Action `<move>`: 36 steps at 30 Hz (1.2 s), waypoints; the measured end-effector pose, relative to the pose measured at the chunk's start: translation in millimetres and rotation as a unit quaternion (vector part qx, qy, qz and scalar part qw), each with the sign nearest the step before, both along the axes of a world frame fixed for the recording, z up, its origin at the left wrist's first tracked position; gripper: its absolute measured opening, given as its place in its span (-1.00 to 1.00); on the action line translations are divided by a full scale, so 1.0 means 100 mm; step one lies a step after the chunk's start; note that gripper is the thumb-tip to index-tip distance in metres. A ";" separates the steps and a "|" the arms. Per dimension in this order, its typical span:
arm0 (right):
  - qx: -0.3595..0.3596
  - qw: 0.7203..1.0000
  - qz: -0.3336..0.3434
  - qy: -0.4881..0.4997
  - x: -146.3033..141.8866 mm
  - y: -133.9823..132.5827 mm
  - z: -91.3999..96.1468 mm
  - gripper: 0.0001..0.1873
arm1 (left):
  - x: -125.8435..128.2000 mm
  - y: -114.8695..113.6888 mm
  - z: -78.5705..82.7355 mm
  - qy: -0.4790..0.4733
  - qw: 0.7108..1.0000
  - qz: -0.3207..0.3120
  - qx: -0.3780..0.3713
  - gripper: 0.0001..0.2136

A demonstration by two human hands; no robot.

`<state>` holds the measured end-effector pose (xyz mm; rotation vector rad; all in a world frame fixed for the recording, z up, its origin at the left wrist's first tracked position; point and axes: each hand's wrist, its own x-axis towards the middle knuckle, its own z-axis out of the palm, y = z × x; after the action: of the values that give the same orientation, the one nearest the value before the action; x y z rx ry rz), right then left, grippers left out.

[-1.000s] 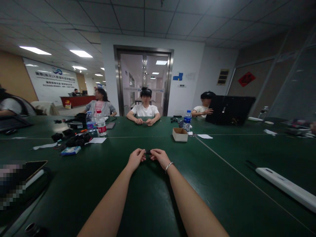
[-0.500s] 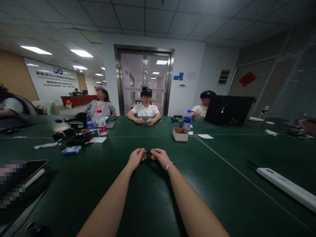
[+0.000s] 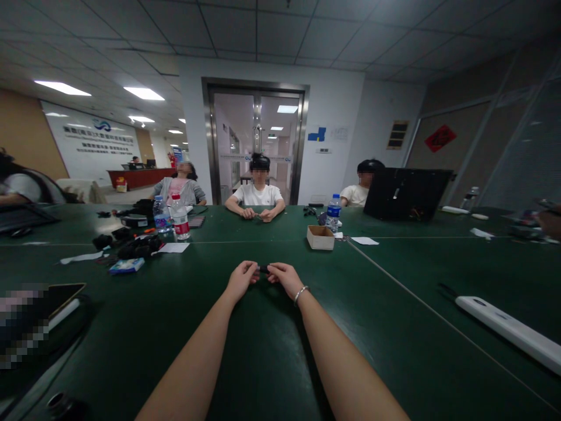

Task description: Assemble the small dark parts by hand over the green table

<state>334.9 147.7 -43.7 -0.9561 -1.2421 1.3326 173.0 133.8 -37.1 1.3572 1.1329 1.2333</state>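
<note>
Just above the green table, a small black object with a paler left end (image 3: 263, 269) spans the gap between my two hands; it is too small to tell what it is. My left hand (image 3: 242, 279) pinches its left end between thumb and fingers. At the other end, the thumb and fingers of my right hand (image 3: 284, 279) close on the black part. A silver bracelet (image 3: 300, 295) circles my right wrist. Both forearms stretch forward over the tabletop, and the fingers cover much of the object.
Beyond my hands stands an open cardboard box (image 3: 320, 238), near a blue-labelled bottle (image 3: 333, 213). Two bottles, black gear (image 3: 138, 247) and a blue-white packet (image 3: 127, 266) lie left. A white power strip (image 3: 508, 330) is at right. Several people sit around the table (image 3: 372, 304).
My hands hold almost the same pose on the small black object. Across the table at left, a seated person's head has tipped back.
</note>
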 end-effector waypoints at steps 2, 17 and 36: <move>0.000 1.000 0.004 -0.002 0.00 0.00 0.00 -0.75 | -0.01 0.02 -0.03 0.023 1.000 -0.007 0.002 -0.68; 0.000 1.000 0.001 -0.003 -0.01 0.00 0.00 -0.77 | -0.01 0.02 -0.02 0.041 0.999 -0.010 0.012 -0.67; -0.005 1.000 -0.002 -0.002 -0.02 0.02 0.00 -0.76 | -0.01 0.00 -0.02 0.010 0.998 -0.035 0.042 -0.71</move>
<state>333.2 149.4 -43.4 -0.9688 -1.2374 1.3341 171.8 133.8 -38.9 1.4638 1.0491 1.2312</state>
